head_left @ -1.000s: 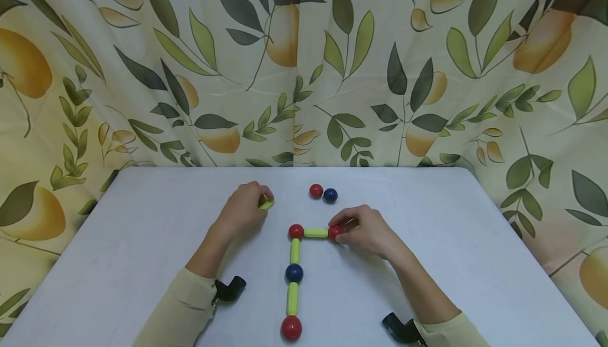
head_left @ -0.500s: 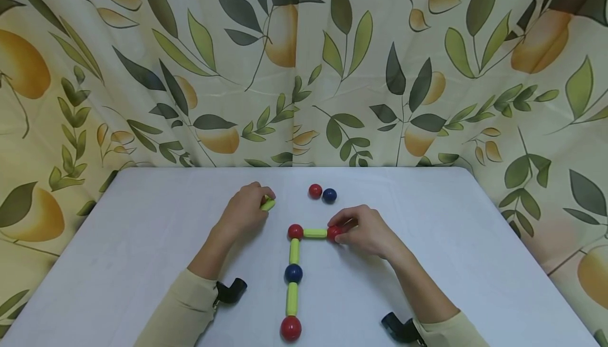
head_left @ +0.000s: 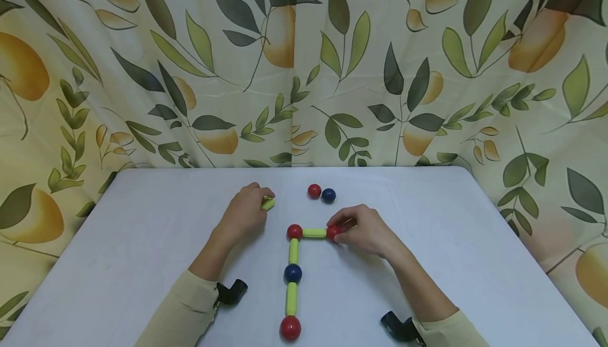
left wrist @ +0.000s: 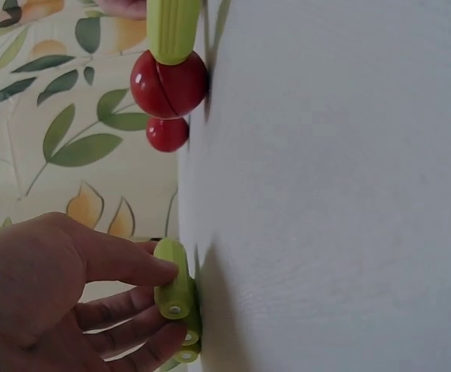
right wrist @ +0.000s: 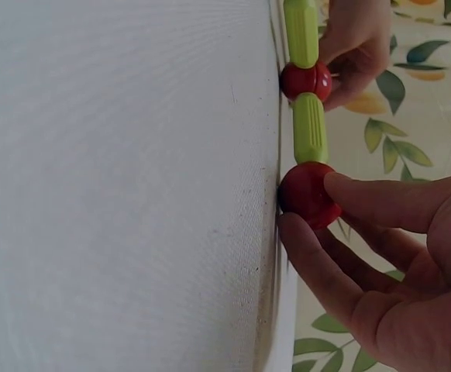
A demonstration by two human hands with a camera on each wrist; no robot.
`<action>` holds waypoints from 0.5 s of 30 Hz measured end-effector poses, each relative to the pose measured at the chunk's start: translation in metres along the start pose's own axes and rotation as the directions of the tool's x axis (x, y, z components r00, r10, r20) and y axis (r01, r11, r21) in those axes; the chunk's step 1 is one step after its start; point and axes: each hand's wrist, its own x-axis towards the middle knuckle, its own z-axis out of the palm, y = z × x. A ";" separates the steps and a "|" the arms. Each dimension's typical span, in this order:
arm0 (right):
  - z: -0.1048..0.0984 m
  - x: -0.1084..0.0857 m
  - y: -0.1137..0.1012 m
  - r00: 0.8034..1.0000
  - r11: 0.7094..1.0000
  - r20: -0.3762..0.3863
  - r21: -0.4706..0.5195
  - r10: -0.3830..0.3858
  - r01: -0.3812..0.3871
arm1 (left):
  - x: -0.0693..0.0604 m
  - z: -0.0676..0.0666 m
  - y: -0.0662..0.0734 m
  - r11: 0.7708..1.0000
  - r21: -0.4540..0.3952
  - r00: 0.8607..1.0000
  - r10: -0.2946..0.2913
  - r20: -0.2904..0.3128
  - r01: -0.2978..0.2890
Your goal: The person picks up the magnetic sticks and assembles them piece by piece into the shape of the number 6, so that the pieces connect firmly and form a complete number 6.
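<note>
My left hand pinches a yellow-green rod at the back left; in the left wrist view the thumb presses one rod, with more rods behind it by the fingers. My right hand holds a red ball between thumb and fingertips. That ball touches a horizontal rod, whose other end meets a red corner ball. From the corner, a rod, a blue ball, another rod and a red ball run toward the front.
A loose red ball and a loose blue ball lie close together near the back of the white table. A patterned curtain hangs behind the table. Black wrist cameras sit at both sleeves.
The head view has shifted very slightly. The rod in the left hand is tilted a little differently; the right hand keeps its hold on the red ball.
</note>
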 end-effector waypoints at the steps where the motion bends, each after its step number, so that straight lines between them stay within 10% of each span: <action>1: 0.000 0.000 0.000 1.000 1.000 0.001 -0.002 -0.004 0.004 | 0.000 0.000 0.000 1.000 0.000 1.000 0.001 0.003 -0.001; 15: -0.001 -0.001 -0.001 1.000 1.000 0.011 0.003 -0.009 0.009 | -0.001 -0.010 0.005 0.994 -0.106 0.997 0.000 0.076 0.008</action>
